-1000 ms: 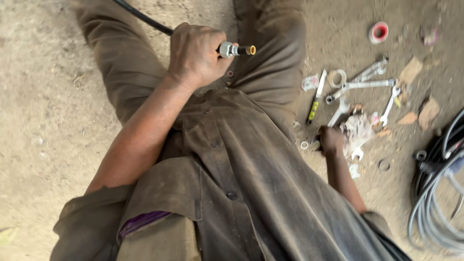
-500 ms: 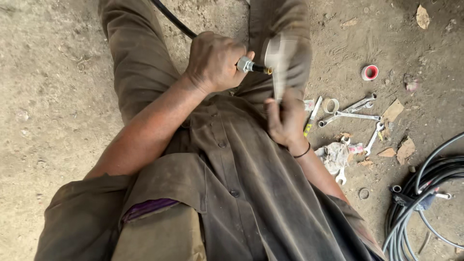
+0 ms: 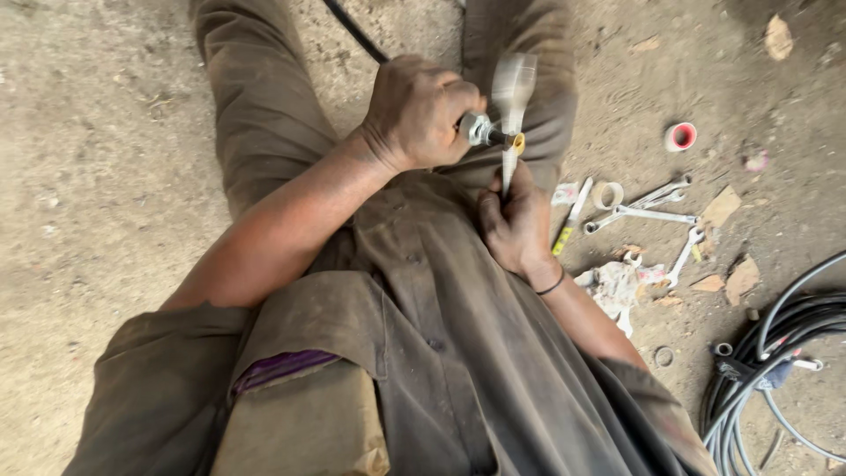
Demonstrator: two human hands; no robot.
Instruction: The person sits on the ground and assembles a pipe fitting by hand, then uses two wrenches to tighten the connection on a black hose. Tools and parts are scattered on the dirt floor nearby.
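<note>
Left hand (image 3: pixel 414 110) clenched on hose fitting (image 3: pixel 486 132), right hand (image 3: pixel 515 220) gripping blurred wrench (image 3: pixel 511 97); slipping jaw risks rounding the fitting.

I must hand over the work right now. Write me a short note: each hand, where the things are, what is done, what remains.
Left hand: grips the black hose at its metal fitting, over the lap.
Right hand: holds a blurred wrench upright against the fitting's brass tip.
On the ground at the right: spanners, tape roll, rag, hose coil.
Done: wrench brought to the fitting.
Left: whether the fitting is tight cannot be told.
</note>
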